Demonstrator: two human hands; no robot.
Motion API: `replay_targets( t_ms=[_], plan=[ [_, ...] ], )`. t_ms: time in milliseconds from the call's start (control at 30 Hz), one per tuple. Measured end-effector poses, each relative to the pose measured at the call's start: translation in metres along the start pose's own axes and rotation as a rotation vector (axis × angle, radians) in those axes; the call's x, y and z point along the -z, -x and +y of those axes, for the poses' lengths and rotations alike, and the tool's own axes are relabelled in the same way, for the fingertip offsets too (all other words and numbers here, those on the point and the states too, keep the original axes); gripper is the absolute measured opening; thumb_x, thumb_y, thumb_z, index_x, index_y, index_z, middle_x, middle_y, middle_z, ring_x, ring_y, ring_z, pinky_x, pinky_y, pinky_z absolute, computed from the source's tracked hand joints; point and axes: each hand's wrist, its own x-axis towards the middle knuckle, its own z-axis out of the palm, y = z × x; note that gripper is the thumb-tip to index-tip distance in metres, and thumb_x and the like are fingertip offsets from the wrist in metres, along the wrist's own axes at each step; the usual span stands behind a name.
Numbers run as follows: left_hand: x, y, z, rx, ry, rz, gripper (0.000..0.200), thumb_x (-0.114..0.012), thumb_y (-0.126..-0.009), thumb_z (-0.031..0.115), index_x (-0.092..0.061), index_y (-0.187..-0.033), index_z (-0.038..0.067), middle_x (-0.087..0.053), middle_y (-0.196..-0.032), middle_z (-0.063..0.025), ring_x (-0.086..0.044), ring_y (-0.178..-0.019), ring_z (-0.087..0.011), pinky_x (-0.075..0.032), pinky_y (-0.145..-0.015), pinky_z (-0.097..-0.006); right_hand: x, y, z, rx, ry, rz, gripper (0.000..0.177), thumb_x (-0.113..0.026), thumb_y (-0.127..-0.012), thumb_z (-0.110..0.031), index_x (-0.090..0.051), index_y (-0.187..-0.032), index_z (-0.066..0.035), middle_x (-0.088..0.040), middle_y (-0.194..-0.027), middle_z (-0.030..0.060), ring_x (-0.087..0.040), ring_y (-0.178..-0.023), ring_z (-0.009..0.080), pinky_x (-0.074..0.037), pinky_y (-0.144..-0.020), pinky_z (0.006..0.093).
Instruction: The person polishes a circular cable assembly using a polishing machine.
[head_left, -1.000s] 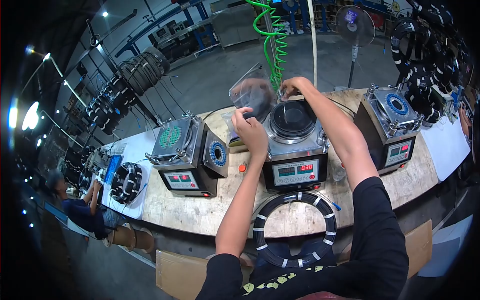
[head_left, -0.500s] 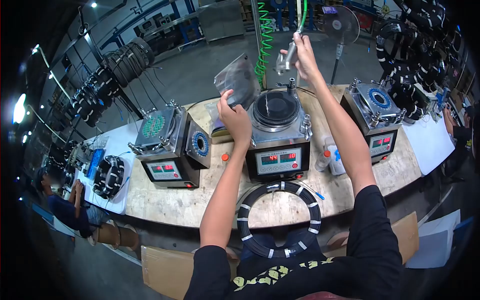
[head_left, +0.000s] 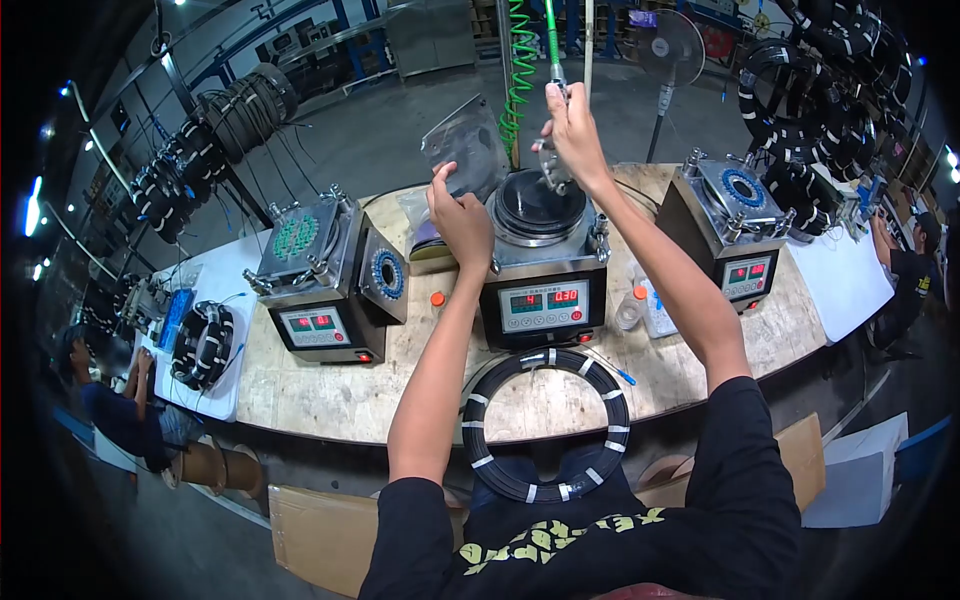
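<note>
My left hand (head_left: 461, 225) grips the edge of a clear, thin sheet (head_left: 467, 150), raised behind the middle machine's left side. In my right hand (head_left: 572, 130) is a metal air gun (head_left: 552, 165) on a green hose (head_left: 552, 40), its body tilted down close to the round black plate (head_left: 538, 205) of the middle machine (head_left: 545, 305). Red and green digits show on that machine's front. A coil of black cable (head_left: 475, 425) with white bands lies at the table's front edge and over my lap.
Machines with round fixtures stand left (head_left: 312, 285) and right (head_left: 728, 230). An orange cap (head_left: 437, 299) and a small bottle (head_left: 631, 308) flank the middle one. Banded cable coils (head_left: 203, 345) lie far left. One person (head_left: 125, 400) sits left, another (head_left: 910, 270) right.
My right hand has brought the air gun down and left, nearer the black plate. The left hand still holds the sheet. The whole view has shifted slightly.
</note>
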Motion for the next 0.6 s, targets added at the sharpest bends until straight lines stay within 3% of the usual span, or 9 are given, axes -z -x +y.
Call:
replay_targets(
  t_ms=[67,167,267,300,400,533,600],
  plan=[
    [0.001,0.000,0.001,0.009,-0.010,-0.010,0.046,-0.048,-0.082,-0.009,-0.062,-0.125,-0.002,-0.063,-0.131,-0.0218,-0.060,-0.121,-0.0418,-0.044,-0.103,-0.0461,-0.001,0.009,-0.023,-0.184,-0.044,-0.157,0.038,-0.051,-0.112,-0.037,-0.044,-0.106,-0.001,-0.051,-0.087,0.0164,-0.058,-0.065,0.0171,-0.053,-0.050,0.0335],
    [0.000,0.000,-0.003,-0.042,-0.032,-0.001,0.047,-0.047,-0.081,-0.009,-0.062,-0.125,-0.002,-0.062,-0.132,-0.0222,-0.059,-0.123,-0.0417,-0.044,-0.104,-0.0463,0.016,-0.001,0.005,0.377,0.574,-0.218,0.037,-0.053,-0.111,-0.035,-0.046,-0.107,0.001,-0.052,-0.088,0.0168,-0.055,-0.063,0.0170,-0.050,-0.057,0.0332],
    [0.002,-0.002,-0.001,-0.045,0.025,-0.061,0.047,-0.052,-0.081,-0.008,-0.064,-0.126,-0.002,-0.066,-0.132,-0.0239,-0.060,-0.128,-0.0421,-0.042,-0.112,-0.0463,0.012,0.004,-0.003,0.386,0.526,-0.012,0.038,-0.058,-0.109,-0.035,-0.049,-0.109,0.002,-0.053,-0.092,0.0184,-0.052,-0.063,0.0179,-0.046,-0.061,0.0331],
    [0.002,-0.001,-0.001,-0.046,0.025,-0.063,0.047,-0.052,-0.081,-0.009,-0.064,-0.126,-0.002,-0.066,-0.132,-0.0240,-0.060,-0.128,-0.0421,-0.042,-0.112,-0.0462,0.008,0.013,-0.017,0.106,0.263,-0.044,0.036,-0.062,-0.108,-0.033,-0.049,-0.110,0.001,-0.055,-0.096,0.0154,-0.055,-0.068,0.0159,-0.050,-0.060,0.0316],
    [0.000,-0.003,-0.004,-0.052,0.011,-0.054,0.048,-0.053,-0.081,-0.009,-0.063,-0.127,-0.002,-0.065,-0.133,-0.0244,-0.060,-0.128,-0.0420,-0.043,-0.112,-0.0460,-0.004,0.027,-0.014,0.082,0.009,-0.063,0.029,-0.058,-0.110,-0.032,-0.048,-0.113,-0.004,-0.054,-0.090,0.0047,-0.056,-0.072,0.0087,-0.059,-0.061,0.0300],
    [-0.004,-0.003,-0.008,-0.024,0.003,-0.032,0.051,-0.054,-0.081,-0.009,-0.059,-0.131,-0.003,-0.063,-0.136,-0.0245,-0.059,-0.128,-0.0420,-0.043,-0.111,-0.0460,-0.017,0.046,-0.016,-0.041,-0.158,-0.136,0.028,-0.062,-0.108,-0.029,-0.048,-0.109,-0.005,-0.056,-0.082,0.0025,-0.060,-0.069,0.0082,-0.059,-0.060,0.0309],
    [-0.005,-0.003,-0.011,-0.018,0.009,-0.028,0.052,-0.055,-0.082,-0.009,-0.057,-0.133,-0.004,-0.062,-0.137,-0.0244,-0.059,-0.128,-0.0419,-0.043,-0.111,-0.0458,-0.028,0.047,-0.020,0.096,-0.236,0.016,0.028,-0.059,-0.109,-0.029,-0.046,-0.110,-0.004,-0.053,-0.078,0.0018,-0.058,-0.066,0.0083,-0.061,-0.061,0.0317]
  ],
)
